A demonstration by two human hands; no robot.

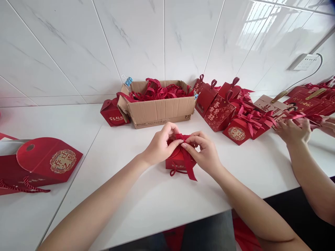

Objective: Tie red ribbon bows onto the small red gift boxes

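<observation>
A small red box [178,163] stands on the white table in front of me, with a red ribbon [188,164] at its top. One ribbon end hangs down over the box's front, and a twisted red cord shows at its base. My left hand [163,143] pinches the ribbon from the left, thumb and fingers together. From the right, my right hand [205,150] grips the ribbon too, its thumb close to my left thumb. Both hands partly hide the box top and the knot area.
Behind stands a cardboard box [162,111] full of red ribbons, beside a red box [114,113]. A large red box [47,160] lies left. Decorated boxes [237,130] cluster right, where another person's hands [294,131] work.
</observation>
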